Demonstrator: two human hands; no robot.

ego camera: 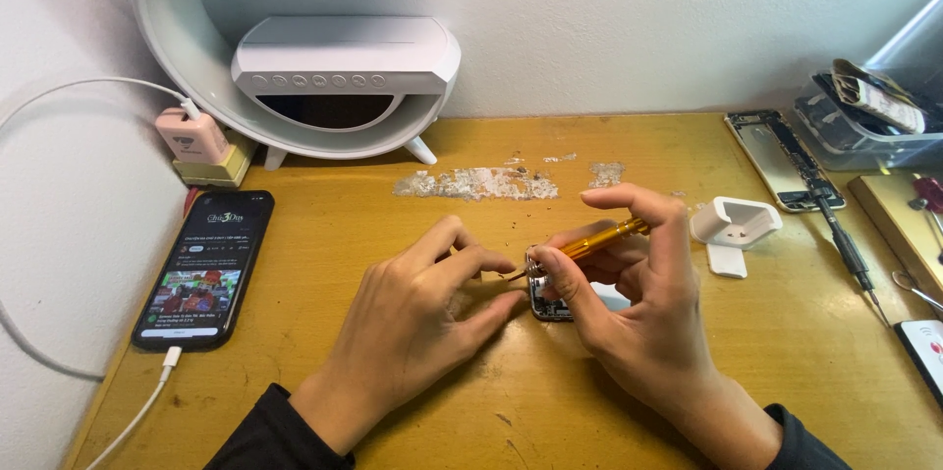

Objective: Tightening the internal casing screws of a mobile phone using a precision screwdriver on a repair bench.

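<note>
At centre frame I have my right hand (638, 303) pinching a yellow screwdriver (597, 241) between thumb and fingertips, index finger arched over the top, so I can turn it finely. The tip angles down-left onto a small opened device (552, 310), which lies on the table (471, 401) mostly hidden under my fingers. My left hand (417, 328) sits just beside it, thumb and forefinger drawn together at the device's edge, it seems to steady it; I cannot tell whether they grip a part. At left a lit phone (206, 269) lies on its cable, angled toward me for viewing. To the right a white stand (735, 222) and a stripped phone frame (781, 161) sit aside.
</note>
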